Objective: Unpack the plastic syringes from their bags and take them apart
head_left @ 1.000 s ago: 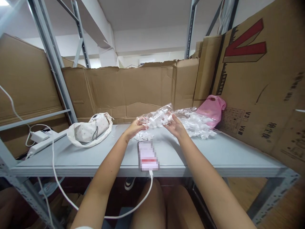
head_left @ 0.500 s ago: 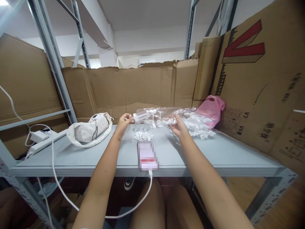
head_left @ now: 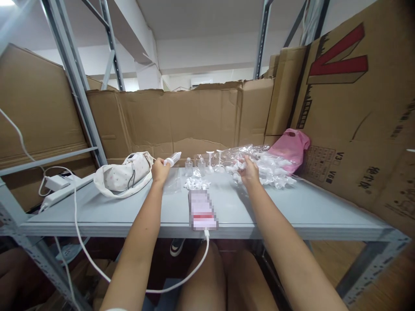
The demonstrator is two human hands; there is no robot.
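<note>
My left hand (head_left: 159, 169) is closed round a small clear plastic syringe (head_left: 173, 159), held just above the grey table (head_left: 292, 211) beside a white cloth pouch (head_left: 121, 176). My right hand (head_left: 249, 170) pinches into a heap of clear plastic bags with small white parts (head_left: 269, 169). Between my hands lie a small pile of white pieces (head_left: 196, 184), two tiny clear bottles (head_left: 194, 164) and two tiny clear stemmed cups (head_left: 214, 159).
A phone (head_left: 202, 210) on a white cable lies at the table's front edge. A pink plastic bag (head_left: 289, 147) sits at the back right. A white power strip (head_left: 60, 190) lies at the left. Cardboard sheets (head_left: 356, 108) wall the back and sides.
My left hand pulled the syringe out of the clear bag and carried it left toward the pouch. My right hand dropped to the heap of bags on the right.
</note>
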